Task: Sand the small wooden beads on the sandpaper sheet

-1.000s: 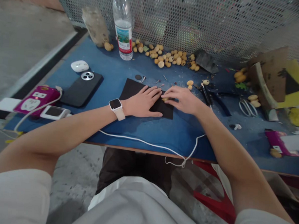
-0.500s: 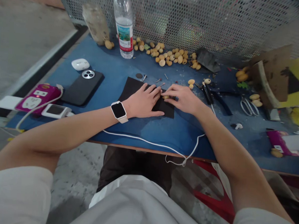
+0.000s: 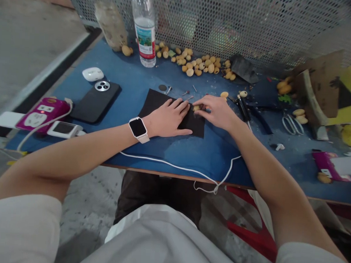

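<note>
My left hand (image 3: 168,117) lies flat on a black sheet of abrasive paper (image 3: 157,102), its fingers spread and holding it down, with a white-strapped smartwatch (image 3: 138,128) on the wrist. My right hand (image 3: 217,112) rests at the sheet's right part, its fingertips pressing a small tan bead or seed (image 3: 196,108) against the black surface. The fingers partly hide the bead. Both hands sit close together, with the fingertips nearly meeting.
Many tan beads (image 3: 193,63) lie at the back by a plastic water bottle (image 3: 144,31) and metal mesh. A phone (image 3: 96,102) and magenta power strip (image 3: 42,114) are left; pliers (image 3: 260,120) and scissors (image 3: 292,126) are right. A white cable (image 3: 176,165) crosses the front.
My right hand has shifted slightly back across the sheet, carrying the bead with it. My left hand stays flat in place, and the view has moved a little.
</note>
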The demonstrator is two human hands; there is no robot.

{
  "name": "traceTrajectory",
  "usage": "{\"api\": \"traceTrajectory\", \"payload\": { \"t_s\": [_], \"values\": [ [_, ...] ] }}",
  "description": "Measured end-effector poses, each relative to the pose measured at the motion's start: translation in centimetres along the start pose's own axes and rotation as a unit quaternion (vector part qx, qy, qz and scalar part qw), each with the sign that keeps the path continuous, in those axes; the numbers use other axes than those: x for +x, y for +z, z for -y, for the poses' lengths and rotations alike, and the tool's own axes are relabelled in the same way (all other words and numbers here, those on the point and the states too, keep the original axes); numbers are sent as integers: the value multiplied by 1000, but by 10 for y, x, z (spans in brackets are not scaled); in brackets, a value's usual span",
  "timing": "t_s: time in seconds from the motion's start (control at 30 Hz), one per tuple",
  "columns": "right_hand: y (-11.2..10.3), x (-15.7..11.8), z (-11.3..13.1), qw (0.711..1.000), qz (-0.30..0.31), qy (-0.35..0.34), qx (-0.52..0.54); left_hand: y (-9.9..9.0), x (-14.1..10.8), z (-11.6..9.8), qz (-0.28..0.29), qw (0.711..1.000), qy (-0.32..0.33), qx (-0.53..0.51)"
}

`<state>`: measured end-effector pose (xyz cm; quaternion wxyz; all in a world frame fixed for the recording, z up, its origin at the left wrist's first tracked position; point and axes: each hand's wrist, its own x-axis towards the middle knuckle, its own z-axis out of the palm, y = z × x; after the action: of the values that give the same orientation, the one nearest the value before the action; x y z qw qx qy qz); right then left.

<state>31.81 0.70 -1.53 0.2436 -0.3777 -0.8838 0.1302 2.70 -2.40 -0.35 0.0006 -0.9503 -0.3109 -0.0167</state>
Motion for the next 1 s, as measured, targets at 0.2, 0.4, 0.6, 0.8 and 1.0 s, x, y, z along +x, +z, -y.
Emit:
{"api": "traceTrajectory", "payload": {
  "t_s": [0.2, 0.4, 0.6, 0.8, 1.0],
  "values": [
    [0, 0, -2, 1000, -12, 8, 8, 2, 0, 1, -9, 1000, 10, -7],
    [-1, 1, -3, 1000, 16, -1, 16, 2, 0, 2, -1, 1000, 2, -19],
    [-2, 2, -4, 1000, -12, 16, -6, 2, -1, 2, -6, 1000, 0, -19],
    [-2, 0, -3, 1000, -22, 17, 2, 0, -1, 0, 2, 1000, -4, -3],
    [-2, -1, -3, 1000, 2, 3, 21, 2, -2, 3, -2, 1000, 7, -8]
  ]
}}
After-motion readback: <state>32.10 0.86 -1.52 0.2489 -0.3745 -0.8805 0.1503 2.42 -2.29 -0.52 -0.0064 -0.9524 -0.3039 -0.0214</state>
